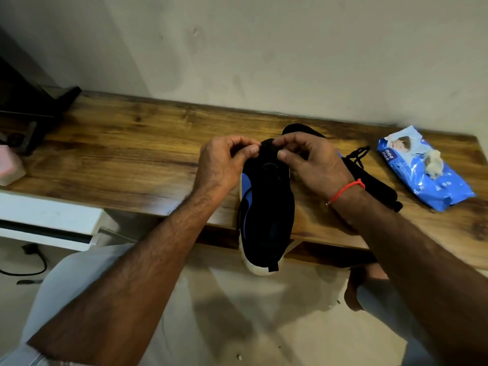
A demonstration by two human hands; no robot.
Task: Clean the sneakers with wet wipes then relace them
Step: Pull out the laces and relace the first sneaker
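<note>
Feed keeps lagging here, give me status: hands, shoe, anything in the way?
Left hand and right hand both pinching at black sneaker top. Sneaker overhangs table edge. Second sneaker and wipes pack off right, nothing blocking.

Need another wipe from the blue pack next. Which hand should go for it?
Probably the right hand. The wipes pack lies on the table to its right, while the left hand would have to cross over the sneaker both hands are pinching.

Matt black cloth sneaker (266, 207) is lying on the glossy wood table (126, 154); upper right, a shiny plastic wipes pack (422, 170).
</note>
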